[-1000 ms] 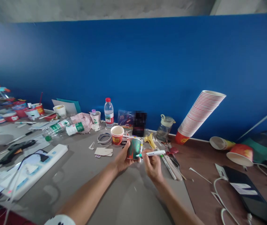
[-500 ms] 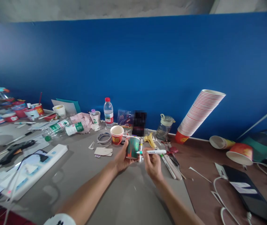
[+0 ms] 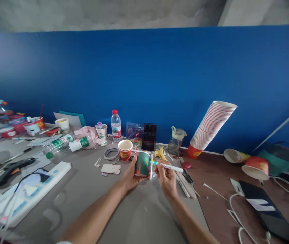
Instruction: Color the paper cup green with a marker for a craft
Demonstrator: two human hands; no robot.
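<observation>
A paper cup (image 3: 142,164), coloured dark green with reddish patches, is gripped by my left hand (image 3: 131,173) around its left side and base. My right hand (image 3: 166,174) pinches a white marker (image 3: 171,166) whose green tip end points left toward the cup, a small gap away from its wall. Just behind the marker's tip, another white marker (image 3: 151,171) with a yellow band lies on the grey table. A red and white paper cup (image 3: 125,150) stands upright behind my left hand, beside rolls of tape (image 3: 111,154).
A tall leaning stack of paper cups (image 3: 210,127) stands at the right, near a glass jar (image 3: 176,140). To the left are a power strip (image 3: 40,189), a glue gun (image 3: 14,171) and plastic bottles (image 3: 58,145). A water bottle (image 3: 116,127) stands by the blue partition.
The marker's tip has come away from the green cup, moving slightly right, and the marker now slopes down to the right. My left hand still holds the cup. The view has shifted slightly.
</observation>
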